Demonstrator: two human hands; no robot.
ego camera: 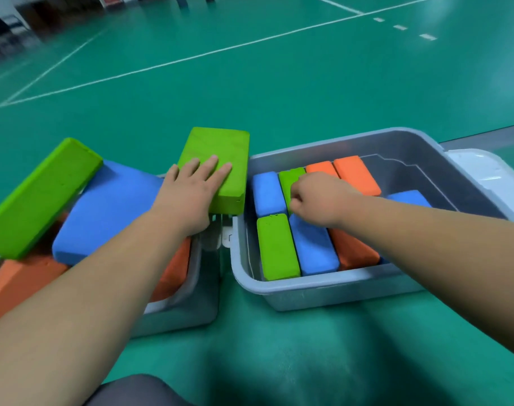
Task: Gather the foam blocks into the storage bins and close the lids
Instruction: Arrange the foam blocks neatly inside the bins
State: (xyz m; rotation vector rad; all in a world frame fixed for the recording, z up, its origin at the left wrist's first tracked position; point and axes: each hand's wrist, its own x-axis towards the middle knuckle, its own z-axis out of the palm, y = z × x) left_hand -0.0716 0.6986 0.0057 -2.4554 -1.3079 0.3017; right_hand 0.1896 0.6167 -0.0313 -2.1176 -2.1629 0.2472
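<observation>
Your left hand (195, 190) lies flat on a green foam block (220, 162) at centre frame; your right hand (317, 197), fisted, grips a green block (290, 177) in the part-filled right bin (323, 291). The left bin (188, 315) is overfull, both lids still open.

Left bin (176, 315) mostly hidden by blocks & forearm; lid (484, 174) cut off at right edge; far background blurred.

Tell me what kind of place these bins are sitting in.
Most likely an indoor sports hall or gym. The green floor looks like smooth court surfacing, white court lines are painted across it, and the open space runs far back, with what may be dark seating blurred along the far left edge.
</observation>
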